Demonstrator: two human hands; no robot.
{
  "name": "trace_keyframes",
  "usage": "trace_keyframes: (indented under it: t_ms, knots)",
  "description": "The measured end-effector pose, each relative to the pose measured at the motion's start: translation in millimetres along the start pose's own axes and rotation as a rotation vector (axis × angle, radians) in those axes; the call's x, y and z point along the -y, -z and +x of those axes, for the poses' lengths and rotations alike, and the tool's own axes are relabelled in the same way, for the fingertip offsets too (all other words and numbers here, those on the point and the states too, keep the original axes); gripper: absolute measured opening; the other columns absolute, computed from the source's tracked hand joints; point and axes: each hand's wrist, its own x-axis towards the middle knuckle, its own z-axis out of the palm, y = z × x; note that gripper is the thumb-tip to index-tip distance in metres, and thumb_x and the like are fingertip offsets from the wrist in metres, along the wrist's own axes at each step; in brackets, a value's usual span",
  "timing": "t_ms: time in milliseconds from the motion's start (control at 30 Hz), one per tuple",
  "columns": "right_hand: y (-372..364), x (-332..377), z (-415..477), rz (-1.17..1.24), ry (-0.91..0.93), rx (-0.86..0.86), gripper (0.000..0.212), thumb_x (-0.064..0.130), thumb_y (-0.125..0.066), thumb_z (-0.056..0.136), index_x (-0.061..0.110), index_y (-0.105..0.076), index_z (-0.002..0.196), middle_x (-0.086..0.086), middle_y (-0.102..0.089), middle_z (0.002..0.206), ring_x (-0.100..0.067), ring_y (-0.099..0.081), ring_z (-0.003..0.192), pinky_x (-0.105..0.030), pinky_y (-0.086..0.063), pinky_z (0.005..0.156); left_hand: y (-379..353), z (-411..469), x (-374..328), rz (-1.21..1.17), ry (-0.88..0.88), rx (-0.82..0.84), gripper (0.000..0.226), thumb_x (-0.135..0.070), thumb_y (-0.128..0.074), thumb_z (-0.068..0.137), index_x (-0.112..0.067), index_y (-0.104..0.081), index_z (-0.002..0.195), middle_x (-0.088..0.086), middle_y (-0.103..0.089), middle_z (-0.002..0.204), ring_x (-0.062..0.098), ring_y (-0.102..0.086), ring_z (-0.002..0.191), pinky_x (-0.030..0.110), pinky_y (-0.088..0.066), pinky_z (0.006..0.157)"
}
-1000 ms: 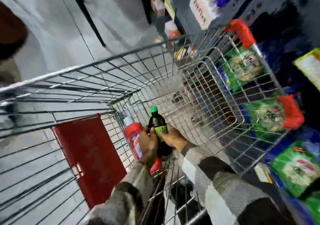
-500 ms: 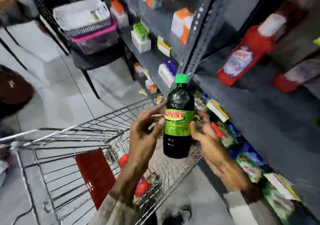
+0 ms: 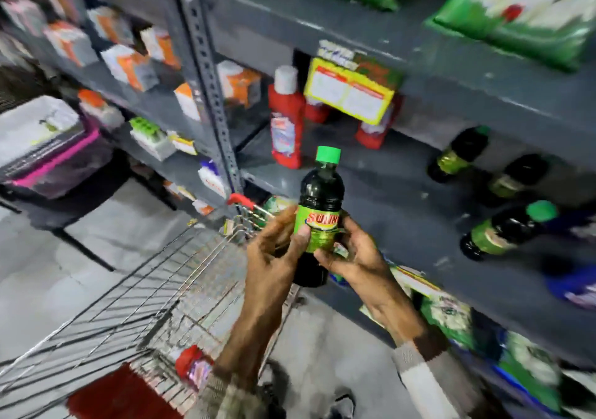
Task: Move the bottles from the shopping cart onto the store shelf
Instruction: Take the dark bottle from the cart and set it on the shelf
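Two hands on one dark bottle (image 3: 319,215), green cap up, held upright just above the near right corner of the shopping cart (image 3: 161,289) and in front of the grey store shelf (image 3: 387,199).
Left hand (image 3: 274,257): thumb pressed on the green label, fingers (image 3: 277,225) wrapped behind; grasping the bottle at mid-body.
Right hand (image 3: 351,257): fingers curled round the label's right side, thumb low on the front; likewise grasping. Double grip probably chosen for steadiness on a smooth, likely full body, and for keeping the label facing out.
Three matching dark bottles (image 3: 503,228) already on the shelf to the right, green-capped where caps show, standing in a loose row; bare shelf surface left of them, the likely spot for this one.
Several red bottles (image 3: 285,121) with white caps farther back on the same shelf, partly behind a yellow price tag (image 3: 350,91).
One red bottle (image 3: 193,365) left in the near corner of the cart, beside a red flap (image 3: 122,396); task judged partway done.
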Motion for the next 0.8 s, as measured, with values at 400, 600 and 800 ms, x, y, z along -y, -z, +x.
trace_keyframes:
  t_ms: [400,600,800]
  knots:
    - [178,-62,53,-0.282,0.067,-0.547,0.078,0.000,-0.070,0.068,0.031,-0.042,0.135,0.003,-0.062,0.131,-0.016,-0.057,0.124,-0.045,-0.044,0.109,-162,105,124,0.455,-0.059,0.371,0.044,-0.008,-0.055,0.081,-0.005,-0.056,0.126,0.013,-0.068,0.121,0.016,-0.066,0.106,0.048,-0.052,0.100]
    - [212,-91,73,-0.293,0.097,-0.671,0.075,0.000,-0.059,0.074,0.022,-0.035,0.141,-0.005,-0.059,0.134,-0.024,-0.057,0.121,-0.048,-0.047,0.103,-208,125,165,0.508,-0.064,0.346,0.048,0.001,-0.051,0.078,-0.002,-0.053,0.126,0.011,-0.068,0.111,0.001,-0.061,0.097,0.036,-0.048,0.096]
    - [214,-89,66,-0.307,0.063,-0.618,0.070,-0.007,-0.062,0.081,0.015,-0.032,0.140,-0.019,-0.059,0.126,-0.017,-0.055,0.103,-0.034,-0.046,0.090,-211,125,184,0.522,-0.073,0.339,0.051,-0.002,-0.043,0.073,-0.010,-0.052,0.123,-0.003,-0.065,0.112,-0.003,-0.061,0.101,0.029,-0.048,0.096]
